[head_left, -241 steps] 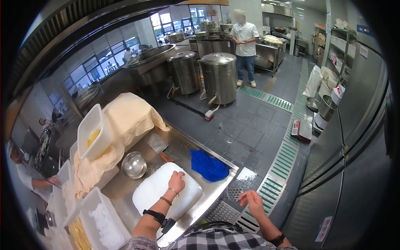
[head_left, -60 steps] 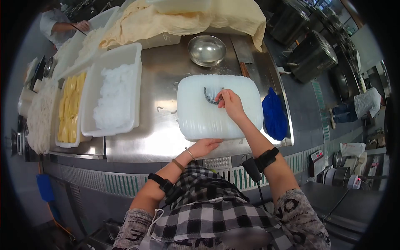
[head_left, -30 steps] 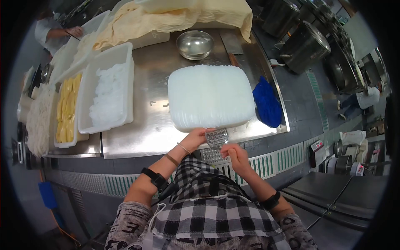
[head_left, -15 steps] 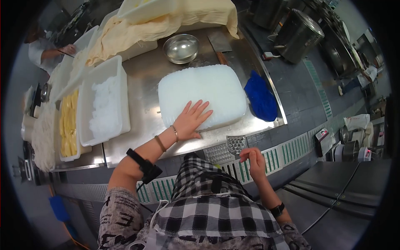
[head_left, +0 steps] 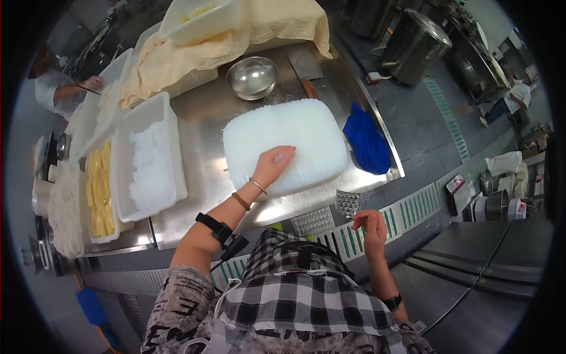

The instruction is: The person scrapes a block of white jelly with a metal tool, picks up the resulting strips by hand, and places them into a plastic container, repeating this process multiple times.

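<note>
A person in a checked apron stands at a metal table (head_left: 197, 127), seen from their own head camera. A large, smooth white block (head_left: 283, 138) with rounded corners lies flat on the table in front of them. The left hand (head_left: 275, 164) is over the near part of the block, its fingers drawn together; whether they pinch anything or press on the block, I cannot tell.

The right hand (head_left: 371, 231) is beyond the table's near edge, to the right of the block and apart from it. Its grip is narrow, thumb and fingers closed at the near edge of a curved metal grater (head_left: 348, 204) full of holes, which it appears to hold. The grater is between that hand and the block.

A shiny bowl (head_left: 252, 78) and a flat blade with a wooden handle (head_left: 309, 88) lie past the block. A crumpled blue cloth (head_left: 368, 141) is just beside its right side. To the left, a white tub (head_left: 177, 171) holds pale, translucent shreds (head_left: 147, 165), next to a tub of yellow strips (head_left: 99, 192).
</note>
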Action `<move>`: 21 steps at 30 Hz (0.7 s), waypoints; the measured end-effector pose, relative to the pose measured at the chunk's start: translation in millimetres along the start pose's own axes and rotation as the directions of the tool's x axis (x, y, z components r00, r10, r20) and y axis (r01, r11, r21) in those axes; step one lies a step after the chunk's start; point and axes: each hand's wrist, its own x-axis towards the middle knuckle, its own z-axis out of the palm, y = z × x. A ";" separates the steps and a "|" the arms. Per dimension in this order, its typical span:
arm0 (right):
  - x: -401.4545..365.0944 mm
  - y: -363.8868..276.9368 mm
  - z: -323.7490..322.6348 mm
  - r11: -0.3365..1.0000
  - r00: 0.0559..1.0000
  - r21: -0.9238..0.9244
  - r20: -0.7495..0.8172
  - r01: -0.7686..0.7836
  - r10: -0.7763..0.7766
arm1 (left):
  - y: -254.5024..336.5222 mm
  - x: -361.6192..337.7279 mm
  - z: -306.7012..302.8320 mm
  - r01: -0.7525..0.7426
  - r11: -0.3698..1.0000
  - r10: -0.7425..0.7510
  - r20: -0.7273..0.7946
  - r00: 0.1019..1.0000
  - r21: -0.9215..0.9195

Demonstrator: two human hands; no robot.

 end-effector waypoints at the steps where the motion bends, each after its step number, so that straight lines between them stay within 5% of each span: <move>1: 0.4 -1.2 2.4 0.999 0.999 0.033 -0.036 -0.010 0.012 | -0.3 3.3 -5.5 -0.003 1.000 0.003 0.000 1.000 -0.002; 2: 1.3 -2.4 5.4 0.998 0.997 0.067 -0.071 -0.020 0.024 | -1.5 8.1 -12.7 0.089 0.894 -0.103 -0.008 0.995 -0.439; 3: 2.8 -3.5 8.5 0.998 0.997 0.064 -0.072 -0.015 0.020 | -2.7 12.9 -20.3 0.149 0.601 -0.200 0.033 0.979 -0.786; 10: 10.9 -12.6 30.5 0.999 0.993 0.033 -0.118 -0.001 0.005 | -29.5 33.4 -68.0 0.122 0.267 -0.365 0.017 0.931 -0.956; 11: 11.5 -12.3 32.5 0.999 0.993 0.047 -0.119 0.007 -0.002 | -33.6 35.3 -75.4 0.060 0.796 -0.263 -0.255 0.930 -0.603; 12: 11.7 -11.9 33.9 0.999 0.992 0.046 -0.123 0.003 0.003 | -37.5 35.3 -79.4 0.021 1.000 -0.018 -0.407 0.913 0.003; 13: 11.9 -11.6 34.9 1.000 0.990 0.026 -0.138 0.015 -0.011 | -36.1 32.6 -79.4 0.026 1.000 -0.023 -0.402 0.915 0.003; 14: 12.7 -11.4 36.4 1.000 0.988 0.008 -0.151 0.030 -0.029 | -26.8 29.6 -78.0 -0.155 0.919 0.281 -0.325 0.903 0.363; 15: 13.1 -11.9 38.3 0.999 0.988 0.010 -0.153 0.030 -0.028 | -16.5 27.2 -75.3 -0.320 0.682 0.532 -0.146 0.834 0.657; 16: 14.2 -12.9 39.2 1.000 0.989 0.014 -0.148 0.015 -0.013 | -0.6 22.2 -66.2 -0.386 0.611 0.494 0.048 0.868 0.691; 17: 16.2 -13.9 39.3 1.000 0.990 0.016 -0.142 0.002 0.001 | 8.7 20.9 -59.4 -0.389 0.609 0.498 0.048 0.866 0.692; 19: 21.2 -18.6 42.3 1.000 0.990 0.008 -0.141 -0.003 0.004 | 17.6 20.1 -48.7 -0.632 0.396 0.491 0.428 0.759 0.667; 21: 25.4 -19.8 41.2 1.000 0.990 -0.002 -0.138 -0.012 0.012 | 9.8 32.9 -44.8 -0.709 0.361 0.528 0.494 0.691 0.606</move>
